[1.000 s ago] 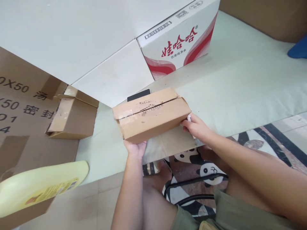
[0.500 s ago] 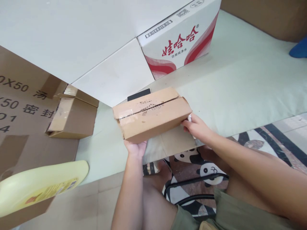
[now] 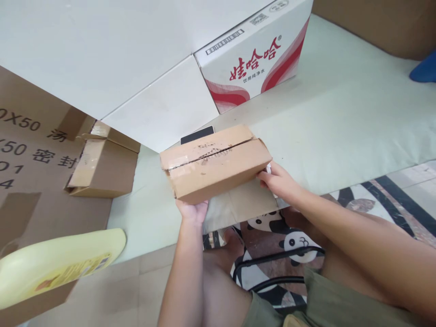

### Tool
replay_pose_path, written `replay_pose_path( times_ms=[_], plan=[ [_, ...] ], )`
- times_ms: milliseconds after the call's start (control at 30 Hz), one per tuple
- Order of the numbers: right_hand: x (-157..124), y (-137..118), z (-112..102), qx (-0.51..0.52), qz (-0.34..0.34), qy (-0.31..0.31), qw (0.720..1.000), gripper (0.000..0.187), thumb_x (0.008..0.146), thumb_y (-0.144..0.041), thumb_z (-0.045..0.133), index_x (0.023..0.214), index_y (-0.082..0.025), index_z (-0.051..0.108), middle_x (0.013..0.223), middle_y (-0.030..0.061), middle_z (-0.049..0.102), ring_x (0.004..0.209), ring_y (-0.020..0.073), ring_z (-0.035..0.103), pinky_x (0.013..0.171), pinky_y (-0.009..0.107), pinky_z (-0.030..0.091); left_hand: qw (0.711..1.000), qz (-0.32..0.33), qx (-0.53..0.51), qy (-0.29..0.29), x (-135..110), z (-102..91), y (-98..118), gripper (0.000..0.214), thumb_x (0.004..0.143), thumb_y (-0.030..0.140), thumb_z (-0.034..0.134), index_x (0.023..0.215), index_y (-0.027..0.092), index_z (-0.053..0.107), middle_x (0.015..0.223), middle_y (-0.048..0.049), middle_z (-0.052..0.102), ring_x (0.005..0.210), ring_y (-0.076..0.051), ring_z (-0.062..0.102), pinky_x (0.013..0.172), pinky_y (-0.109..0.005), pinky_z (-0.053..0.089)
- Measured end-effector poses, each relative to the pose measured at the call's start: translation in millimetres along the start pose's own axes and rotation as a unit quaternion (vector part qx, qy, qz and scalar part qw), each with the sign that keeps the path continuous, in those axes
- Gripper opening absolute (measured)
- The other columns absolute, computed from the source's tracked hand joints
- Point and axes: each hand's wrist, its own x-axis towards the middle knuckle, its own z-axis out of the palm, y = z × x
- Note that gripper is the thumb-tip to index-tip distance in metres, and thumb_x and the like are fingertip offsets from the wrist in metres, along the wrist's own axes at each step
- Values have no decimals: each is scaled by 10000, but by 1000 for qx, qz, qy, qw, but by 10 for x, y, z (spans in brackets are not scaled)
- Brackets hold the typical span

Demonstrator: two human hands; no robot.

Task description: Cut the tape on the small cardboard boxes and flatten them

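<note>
A small brown cardboard box (image 3: 221,168) with taped flaps and smudged dark print is held up over the pale green tabletop. My left hand (image 3: 193,211) grips its near left corner from below, most of the fingers hidden under the box. At the right end, my right hand (image 3: 274,177) pinches the lower corner, with a bit of something white showing by the fingers. Behind the box, a flat dark device (image 3: 197,134) with a light edge is partly covered. Beneath it, near the table's front edge, lies a flat brown piece (image 3: 254,200).
A white carton with red lettering (image 3: 255,68) stands at the back. To the left are another small cardboard box (image 3: 109,168), a large printed carton (image 3: 20,200) and a yellow bottle (image 3: 61,263). Something blue (image 3: 424,70) sits at the far right.
</note>
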Motion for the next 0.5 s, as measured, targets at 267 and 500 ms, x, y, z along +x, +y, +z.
replay_pose_path(
  times_ms=[267, 500],
  plan=[
    [-33, -44, -5, -14, 6, 1, 1000, 121, 720, -239, 511, 827, -237, 456, 628, -23, 528, 587, 175, 498, 582, 341, 372, 1000, 0, 0, -3, 10, -25, 4, 450, 809, 560, 546, 1001, 196, 730, 943, -94, 754, 900, -281, 695, 672, -365, 565],
    [-24, -38, 0, -9, 6, 0, 1000, 128, 718, -239, 512, 835, -236, 461, 627, -33, 523, 577, 166, 494, 582, 335, 369, 1000, 4, 5, 0, -5, -1, 1, 429, 816, 541, 543, 980, 194, 734, 933, -92, 758, 886, -278, 697, 662, -361, 567]
  ],
)
